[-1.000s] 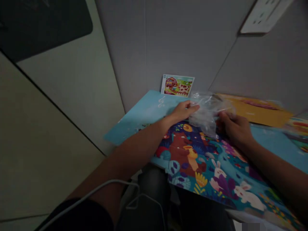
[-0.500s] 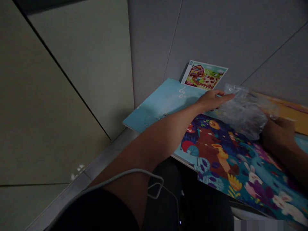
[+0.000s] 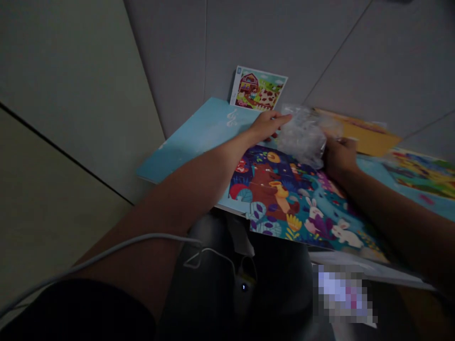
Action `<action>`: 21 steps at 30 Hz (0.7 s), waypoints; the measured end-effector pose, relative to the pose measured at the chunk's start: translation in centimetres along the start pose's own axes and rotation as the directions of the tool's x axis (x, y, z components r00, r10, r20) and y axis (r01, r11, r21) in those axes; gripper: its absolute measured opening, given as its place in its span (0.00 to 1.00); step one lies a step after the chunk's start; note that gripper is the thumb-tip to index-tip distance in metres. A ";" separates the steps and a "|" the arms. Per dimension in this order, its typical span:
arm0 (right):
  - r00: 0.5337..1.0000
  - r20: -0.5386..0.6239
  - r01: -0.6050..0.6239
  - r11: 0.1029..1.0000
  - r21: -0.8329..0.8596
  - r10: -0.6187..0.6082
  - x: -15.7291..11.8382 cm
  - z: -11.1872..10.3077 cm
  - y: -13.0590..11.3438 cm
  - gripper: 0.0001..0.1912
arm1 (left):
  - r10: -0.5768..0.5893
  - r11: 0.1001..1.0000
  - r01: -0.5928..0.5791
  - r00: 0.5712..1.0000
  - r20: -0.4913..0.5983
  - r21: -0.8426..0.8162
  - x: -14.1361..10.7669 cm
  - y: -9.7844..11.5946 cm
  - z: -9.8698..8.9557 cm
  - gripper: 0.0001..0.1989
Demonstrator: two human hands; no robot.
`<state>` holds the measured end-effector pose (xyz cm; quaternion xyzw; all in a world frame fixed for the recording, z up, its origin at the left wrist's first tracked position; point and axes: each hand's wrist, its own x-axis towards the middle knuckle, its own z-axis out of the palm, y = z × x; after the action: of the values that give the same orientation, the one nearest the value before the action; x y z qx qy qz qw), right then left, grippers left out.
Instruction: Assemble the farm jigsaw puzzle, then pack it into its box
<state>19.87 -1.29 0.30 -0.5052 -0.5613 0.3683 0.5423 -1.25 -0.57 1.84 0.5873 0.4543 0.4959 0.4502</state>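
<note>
A crumpled clear plastic bag (image 3: pixel 304 137) is held between my two hands, above a colourful picture board (image 3: pixel 284 194) showing a bear and white rabbits. My left hand (image 3: pixel 266 127) grips the bag's left edge, its index finger stretched along the plastic. At the bag's right side my right hand (image 3: pixel 339 154) is closed on it, slightly blurred. What the bag holds, if anything, cannot be made out. Beneath the board lies a light blue surface (image 3: pixel 188 137).
A farm picture card (image 3: pixel 259 90) leans against the grey wall (image 3: pixel 249 33). An orange sheet (image 3: pixel 369 137) and another colourful picture (image 3: pixel 426 173) lie at the right. A white cable (image 3: pixel 135 241) crosses my left arm. A pixelated patch covers something at the lower right.
The view has swung to the right, so everything sits further left and more of the right side shows. Both hands still hold the plastic bag.
</note>
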 end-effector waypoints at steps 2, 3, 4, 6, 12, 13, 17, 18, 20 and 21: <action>1.000 0.000 -0.004 1.000 0.007 0.004 0.0 -0.1 0.0 0.16 | -0.003 1.000 0.003 1.000 -0.001 0.003 0.0 0.0 -0.1 0.13; 1.000 0.000 -0.003 1.000 0.003 0.003 0.0 -0.1 -0.1 0.16 | -0.003 1.000 0.003 1.000 -0.001 0.003 0.1 -0.1 -0.1 0.13; 1.000 -0.001 -0.004 1.000 -0.002 0.004 0.0 -0.1 -0.1 0.16 | -0.003 1.000 0.003 1.000 0.002 0.000 0.1 -0.2 -0.1 0.13; 1.000 0.001 -0.002 1.000 -0.005 0.002 0.0 -0.2 -0.1 0.16 | -0.010 1.000 0.010 1.000 0.005 -0.014 0.4 -0.3 -0.2 0.13; 1.000 -0.018 0.023 1.000 -0.002 -0.023 0.2 -0.1 -0.1 0.14 | -0.043 0.998 0.044 0.999 0.009 -0.050 1.3 -0.9 -0.4 0.14; 0.999 -0.025 0.029 1.000 0.006 -0.029 0.3 -0.1 0.0 0.13 | -0.048 0.997 0.049 0.999 0.022 -0.052 1.4 -0.9 -0.4 0.14; 0.996 -0.039 0.078 0.997 0.013 -0.077 0.7 -0.1 0.5 0.11 | -0.063 0.997 0.065 0.997 0.044 -0.046 1.6 -1.0 -0.4 0.13; 0.996 -0.040 0.085 0.996 0.009 -0.085 0.8 -0.1 0.5 0.11 | -0.074 0.996 0.076 0.996 0.049 -0.043 1.6 -0.9 -0.4 0.13; 0.994 -0.056 0.094 0.996 0.010 -0.093 0.8 0.0 0.5 0.15 | -0.086 0.996 0.089 0.994 0.069 -0.033 1.6 -0.8 -0.3 0.13; 0.993 -0.067 0.095 0.995 0.016 -0.094 0.8 0.1 0.4 0.17 | -0.090 0.996 0.092 0.993 0.079 -0.021 1.5 -0.8 -0.3 0.13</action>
<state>19.94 -0.41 0.08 -0.4847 -0.5626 0.3308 0.5823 -1.43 1.11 1.40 0.5792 0.4565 0.4574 0.4970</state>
